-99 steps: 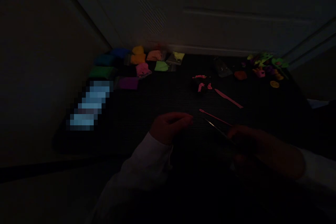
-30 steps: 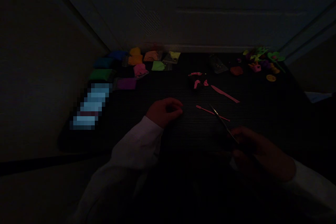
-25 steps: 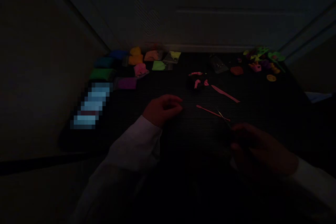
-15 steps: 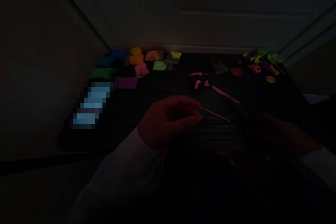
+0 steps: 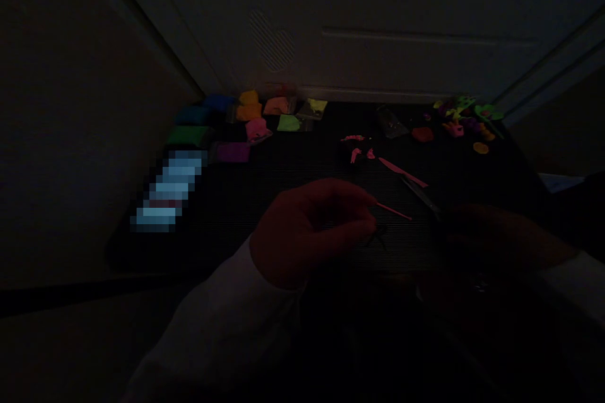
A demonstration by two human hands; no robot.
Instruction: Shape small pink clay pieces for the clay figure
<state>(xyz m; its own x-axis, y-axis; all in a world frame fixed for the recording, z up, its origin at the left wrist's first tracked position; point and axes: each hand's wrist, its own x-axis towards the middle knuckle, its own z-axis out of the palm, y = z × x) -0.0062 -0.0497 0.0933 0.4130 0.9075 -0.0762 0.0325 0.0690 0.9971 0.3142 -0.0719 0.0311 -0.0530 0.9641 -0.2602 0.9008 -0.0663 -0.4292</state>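
Observation:
In the dim head view my left hand [image 5: 314, 230] is closed in a pinch over the middle of the dark table. A small dark piece with thin strands [image 5: 377, 238] pokes out below its fingertips; its kind is unclear. Right of it, my right hand [image 5: 501, 236] is closed around scissors [image 5: 420, 195], whose handles are lost in shadow. The blades point up and left, close to a pink plastic clay knife [image 5: 401, 172]. A thin pink modelling stick [image 5: 394, 211] lies partly hidden behind my left fingertips. Beyond sits a dark lump with pink pieces [image 5: 357, 152].
Several bags of coloured clay, such as a purple one [image 5: 232, 152] and a green one [image 5: 189, 136], line the back left. A blurred-out bright screen [image 5: 170, 189] lies at left. Small colourful figures [image 5: 466, 119], an orange-red lump [image 5: 422, 134] and a clear bag [image 5: 391, 121] stand back right.
My left hand has moved right and nearer the camera, with the dark stranded piece now showing at its fingertips. My right hand has shifted right, bringing the scissors beside the pink knife.

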